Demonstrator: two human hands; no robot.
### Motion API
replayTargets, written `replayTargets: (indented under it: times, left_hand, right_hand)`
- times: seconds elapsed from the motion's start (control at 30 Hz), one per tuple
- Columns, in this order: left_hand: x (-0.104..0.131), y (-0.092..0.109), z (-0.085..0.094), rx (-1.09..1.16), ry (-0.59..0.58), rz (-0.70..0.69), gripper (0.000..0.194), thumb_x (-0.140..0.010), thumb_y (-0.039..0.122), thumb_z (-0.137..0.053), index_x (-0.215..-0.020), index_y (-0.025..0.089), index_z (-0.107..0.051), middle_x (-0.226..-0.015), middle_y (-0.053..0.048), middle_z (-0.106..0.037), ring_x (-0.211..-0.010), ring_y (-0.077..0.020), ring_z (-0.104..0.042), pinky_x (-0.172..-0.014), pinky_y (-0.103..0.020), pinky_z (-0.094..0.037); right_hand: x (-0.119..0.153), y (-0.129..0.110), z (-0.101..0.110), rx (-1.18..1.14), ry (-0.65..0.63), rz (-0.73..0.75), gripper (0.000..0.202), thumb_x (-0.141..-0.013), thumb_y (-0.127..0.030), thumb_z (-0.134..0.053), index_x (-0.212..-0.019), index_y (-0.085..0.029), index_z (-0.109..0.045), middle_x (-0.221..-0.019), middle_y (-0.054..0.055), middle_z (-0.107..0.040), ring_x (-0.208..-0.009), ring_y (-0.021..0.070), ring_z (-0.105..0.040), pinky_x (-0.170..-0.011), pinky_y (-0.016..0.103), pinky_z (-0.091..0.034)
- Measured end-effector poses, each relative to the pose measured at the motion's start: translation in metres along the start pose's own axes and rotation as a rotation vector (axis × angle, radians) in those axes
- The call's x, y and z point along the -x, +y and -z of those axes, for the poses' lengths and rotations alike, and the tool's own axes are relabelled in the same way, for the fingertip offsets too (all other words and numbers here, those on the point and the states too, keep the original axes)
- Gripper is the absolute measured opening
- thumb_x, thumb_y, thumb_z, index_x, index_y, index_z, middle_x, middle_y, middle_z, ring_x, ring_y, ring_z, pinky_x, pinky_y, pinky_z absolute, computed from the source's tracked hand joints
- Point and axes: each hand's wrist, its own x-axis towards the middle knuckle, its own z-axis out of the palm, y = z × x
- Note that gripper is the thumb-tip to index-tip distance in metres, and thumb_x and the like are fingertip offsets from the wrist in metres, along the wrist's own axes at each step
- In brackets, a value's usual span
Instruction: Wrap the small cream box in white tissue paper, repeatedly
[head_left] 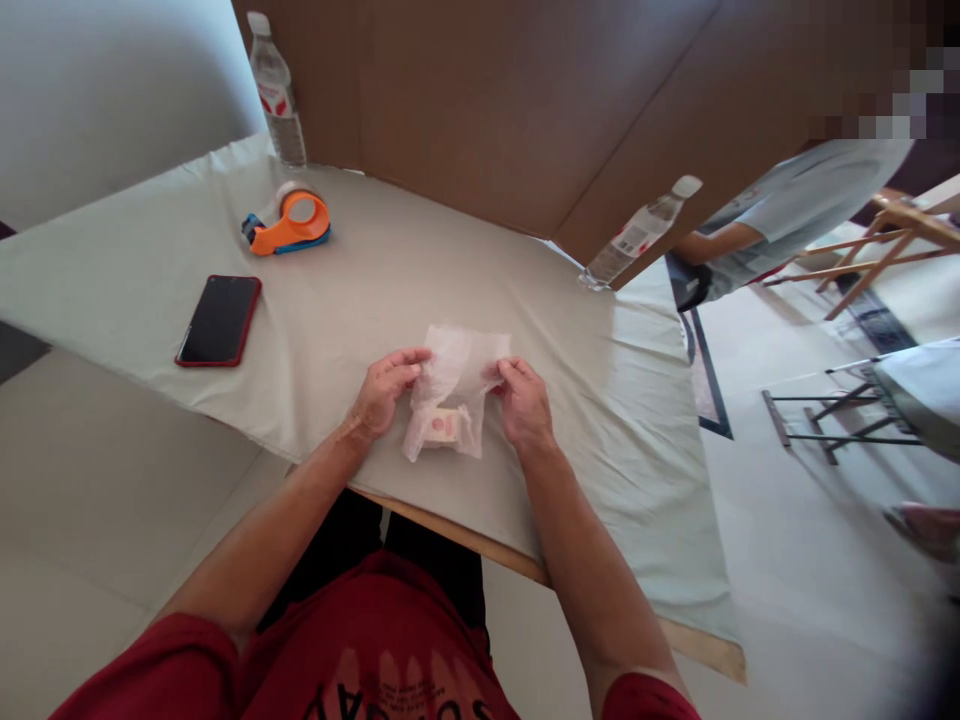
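The left hand (pixel 386 390) and right hand (pixel 524 400), fingers (pixel 405 357) nearly closed, pinch a translucent wrap (pixel 459 362) with 1 box (pixel 441 426) at its near end.

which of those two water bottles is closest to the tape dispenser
The left bottle, standing just behind the orange tape dispenser near the left end of the cardboard; the other bottle is well away, by the cardboard's right end.

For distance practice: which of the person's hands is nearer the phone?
Left. The left hand is right of the phone, at the left edge of the translucent sheet; the right hand is farther, at its right edge.
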Motion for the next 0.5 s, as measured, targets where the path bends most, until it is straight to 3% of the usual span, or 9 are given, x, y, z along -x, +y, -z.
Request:
replayTargets:
  times: [0.13, 0.27, 0.37, 0.5]
  left_hand:
    - [0.004, 0.001, -0.002, -0.341, 0.043, -0.181, 0.043, -0.073, 0.043, -0.070, -0.106, 0.016, -0.066, -0.118, -0.012, -0.067, -0.101, -0.0219, -0.063, -0.087, -0.034, -0.051]
    - [0.008, -0.001, -0.003, -0.624, 0.032, -0.329, 0.044, -0.070, 0.041, -0.076, -0.103, 0.016, -0.062, -0.127, -0.015, -0.060, -0.115, -0.0261, -0.060, -0.098, -0.041, -0.049]
    - [0.006, -0.004, 0.000, -0.700, 0.057, -0.342, 0.035, -0.070, 0.032, -0.074, -0.098, 0.017, -0.062, -0.122, -0.014, -0.062, -0.114, -0.0262, -0.061, -0.097, -0.042, -0.051]
    - [0.006, -0.002, 0.004, -0.742, 0.049, -0.348, 0.010, -0.072, 0.022, -0.066, -0.081, 0.019, -0.063, -0.110, -0.010, -0.068, -0.113, -0.0250, -0.063, -0.099, -0.041, -0.051]
  right_hand:
    - [0.003, 0.000, -0.005, -0.123, -0.172, -0.095, 0.031, -0.081, -0.054, -0.061, -0.080, -0.024, -0.052, -0.094, 0.008, -0.076, -0.083, 0.0222, -0.070, -0.074, 0.037, -0.056]
    - [0.001, -0.005, -0.017, -0.181, -0.273, -0.077, 0.033, -0.083, -0.056, -0.061, -0.087, -0.024, -0.055, -0.099, 0.009, -0.077, -0.088, 0.0234, -0.071, -0.080, 0.041, -0.057]
    - [-0.003, -0.004, -0.016, -0.084, -0.232, -0.019, 0.034, -0.083, -0.057, -0.061, -0.084, -0.024, -0.055, -0.093, 0.008, -0.075, -0.084, 0.0209, -0.069, -0.077, 0.036, -0.056]
    - [-0.004, 0.002, -0.001, 0.111, -0.035, 0.089, 0.029, -0.079, -0.051, -0.064, -0.079, -0.022, -0.059, -0.080, 0.002, -0.068, -0.075, 0.0156, -0.062, -0.069, 0.029, -0.051]
